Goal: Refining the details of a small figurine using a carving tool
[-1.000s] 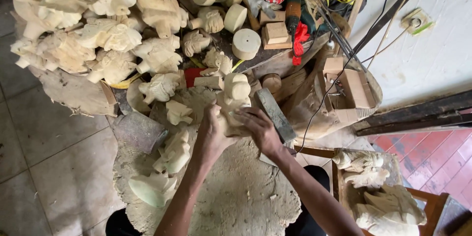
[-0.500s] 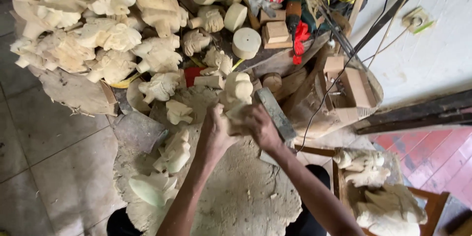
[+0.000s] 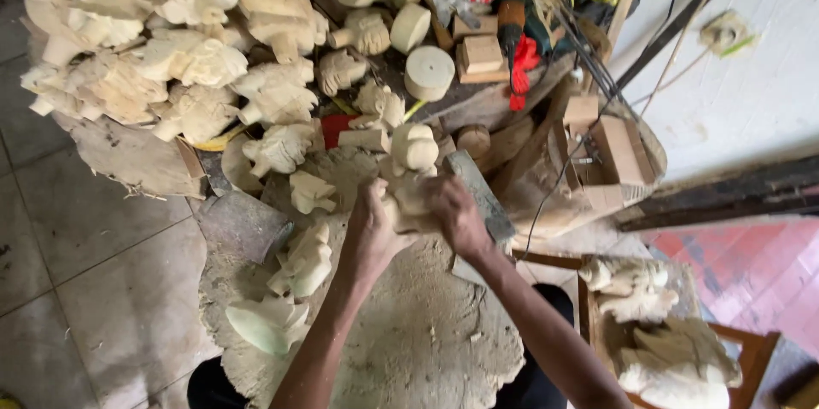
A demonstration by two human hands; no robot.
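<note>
The pale wooden carving (image 3: 411, 172) stands clenched between left hand (image 3: 374, 234) and right hand (image 3: 456, 217), over the sawdust-covered block (image 3: 426, 349). Its rounded top juts past the fingers; a loosened grip could tip it onto the half-carved figures (image 3: 303, 260) just beside the left fingers.

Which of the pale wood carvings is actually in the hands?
The carving at centre with the rounded knob on top: left hand and right hand both grip it. The other carvings lie loose on the floor or piled behind.
</note>
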